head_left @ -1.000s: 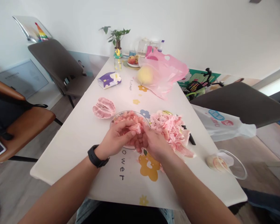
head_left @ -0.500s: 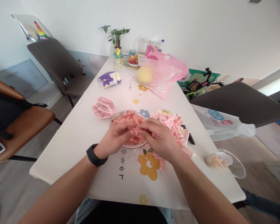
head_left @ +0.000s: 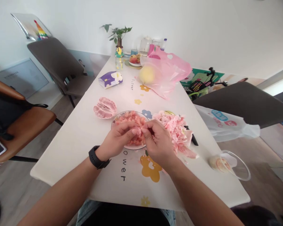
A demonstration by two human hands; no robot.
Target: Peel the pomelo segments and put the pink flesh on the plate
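Over a plate [head_left: 113, 123] of pink pomelo pulp [head_left: 130, 116], my left hand [head_left: 119, 136] pinches a small piece of pomelo [head_left: 138, 130] between thumb and fingers. My right hand [head_left: 159, 139] is closed too, thumb against forefinger at the near side of that same piece. The fingers partly hide what they grip. Left of the plate lies a peeled section of pomelo [head_left: 105, 108]. To the right, a heap of pink peel and membrane [head_left: 176, 130] lies beside my right hand, with a black handle [head_left: 194, 139] sticking out from it.
A pink plastic bag [head_left: 167, 67] with a yellow pomelo [head_left: 147, 74] stands further back. Behind the plate are a purple tissue pack [head_left: 110, 79], a plant [head_left: 119, 34] and a fruit dish [head_left: 135, 64]. A clear plastic tub [head_left: 226, 164] sits near the right edge.
My right hand has turned slightly and drawn its fingers into a tighter pinch, a little apart from the left fingertips. The left hand stays almost where it was.
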